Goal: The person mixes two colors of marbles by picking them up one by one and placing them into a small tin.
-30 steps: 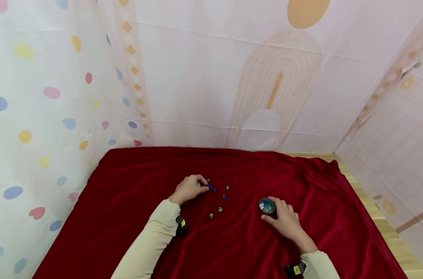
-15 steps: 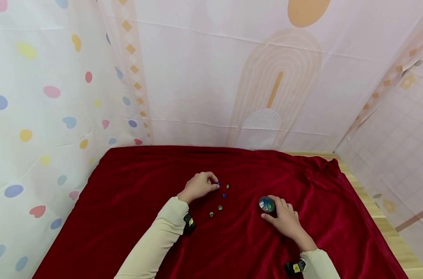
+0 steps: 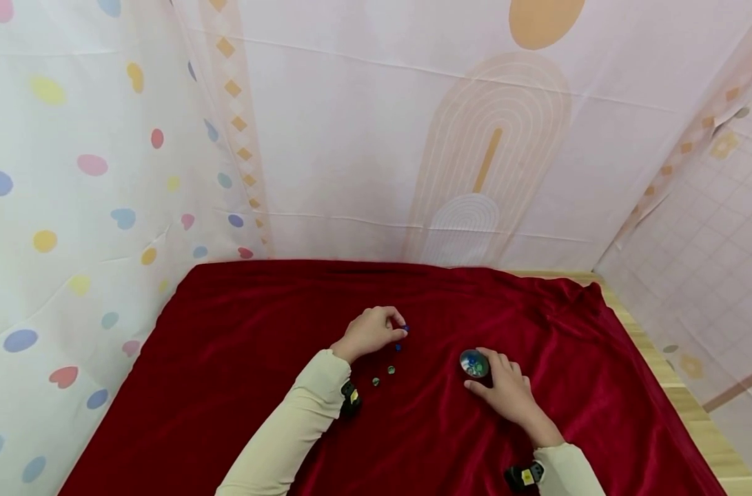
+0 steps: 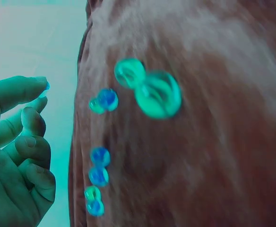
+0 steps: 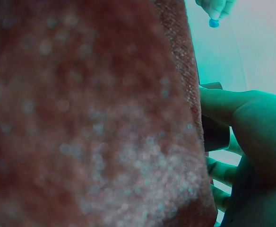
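My left hand [image 3: 372,332] is over the middle of the red cloth, pinching a small blue marble [image 3: 406,328] between thumb and forefinger. In the left wrist view, only a sliver of blue shows at those fingertips; the right wrist view also catches the pinched blue marble [image 5: 214,22]. Below the hand lie a blue marble [image 3: 398,347] and two clear-green marbles, one [image 3: 391,370] nearer the hand than the other [image 3: 376,381]. My right hand [image 3: 509,391] grips a round cup [image 3: 474,364] by its side, with blue and green marbles visible inside.
Red velvety cloth [image 3: 227,386] covers the table, whose wooden edge [image 3: 679,393] shows at the right. Patterned white curtains [image 3: 351,138] hang behind and at both sides. Several marbles appear on the cloth in the left wrist view, including a large green one [image 4: 158,94].
My left hand has moved right across the marbles, now with a blue marble at its fingertips, and covers where a green marble lay. My right hand and the cup have stayed put.
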`<state>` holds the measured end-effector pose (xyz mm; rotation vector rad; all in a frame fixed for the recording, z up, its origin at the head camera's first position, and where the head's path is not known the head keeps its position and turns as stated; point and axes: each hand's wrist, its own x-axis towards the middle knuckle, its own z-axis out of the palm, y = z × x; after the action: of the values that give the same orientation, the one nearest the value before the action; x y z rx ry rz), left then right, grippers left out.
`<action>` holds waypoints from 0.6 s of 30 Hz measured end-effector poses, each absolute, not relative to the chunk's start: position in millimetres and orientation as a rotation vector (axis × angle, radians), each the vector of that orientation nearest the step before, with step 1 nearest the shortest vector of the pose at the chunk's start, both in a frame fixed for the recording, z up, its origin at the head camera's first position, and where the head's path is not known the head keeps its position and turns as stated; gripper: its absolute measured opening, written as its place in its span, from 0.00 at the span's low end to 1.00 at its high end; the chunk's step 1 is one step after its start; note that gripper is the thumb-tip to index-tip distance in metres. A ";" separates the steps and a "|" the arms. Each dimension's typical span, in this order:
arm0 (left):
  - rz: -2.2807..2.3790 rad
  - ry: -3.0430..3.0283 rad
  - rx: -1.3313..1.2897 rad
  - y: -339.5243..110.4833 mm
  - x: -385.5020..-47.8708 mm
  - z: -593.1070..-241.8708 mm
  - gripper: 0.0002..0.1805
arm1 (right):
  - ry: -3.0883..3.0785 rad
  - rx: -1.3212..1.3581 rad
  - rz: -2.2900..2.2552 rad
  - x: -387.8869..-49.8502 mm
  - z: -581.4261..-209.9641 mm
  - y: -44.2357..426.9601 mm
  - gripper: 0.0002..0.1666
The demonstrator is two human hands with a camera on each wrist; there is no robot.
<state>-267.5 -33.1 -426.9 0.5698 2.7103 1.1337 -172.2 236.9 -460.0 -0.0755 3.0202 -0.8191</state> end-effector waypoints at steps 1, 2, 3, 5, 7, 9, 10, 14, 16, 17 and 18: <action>1.131 2.710 0.582 -30.2 -267.5 -426.1 0.08 | 3.020 -0.075 -0.819 -172.3 -460.0 237.1 0.39; 1.132 2.707 0.595 -27.3 -267.5 -425.3 0.08 | 3.020 -0.075 -0.819 -172.4 -459.9 237.3 0.39; 1.133 2.702 0.607 -24.4 -267.1 -424.4 0.08 | 3.020 -0.075 -0.818 -172.5 -459.9 237.4 0.39; 1.141 2.689 0.637 -18.6 -266.2 -423.0 0.08 | 3.022 -0.075 -0.815 -172.5 -459.9 237.7 0.39; 1.139 2.678 0.667 -13.1 -265.1 -422.3 0.08 | 3.024 -0.074 -0.811 -172.5 -459.9 237.9 0.39; 1.135 2.673 0.685 -8.4 -263.7 -422.1 0.08 | 3.026 -0.076 -0.811 -172.8 -460.2 237.9 0.39; 1.130 2.675 0.691 -6.2 -263.2 -422.6 0.08 | 3.026 -0.077 -0.808 -173.0 -460.5 237.8 0.39; 1.097 2.692 0.694 1.3 -261.4 -424.2 0.08 | 3.024 -0.077 -0.809 -173.6 -461.3 237.3 0.39; 1.089 2.691 0.696 4.8 -260.2 -424.8 0.08 | 3.024 -0.073 -0.806 -173.4 -461.5 237.1 0.39; 1.088 2.687 0.695 6.5 -259.5 -424.7 0.08 | 3.024 -0.071 -0.807 -173.2 -461.5 237.0 0.39; 1.089 2.683 0.697 8.2 -258.7 -424.7 0.08 | 3.024 -0.070 -0.806 -173.1 -461.7 237.0 0.39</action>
<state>-258.7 8.2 -424.7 0.6969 2.6828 1.0893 -173.1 237.0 -461.7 -0.0702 3.0239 -0.8058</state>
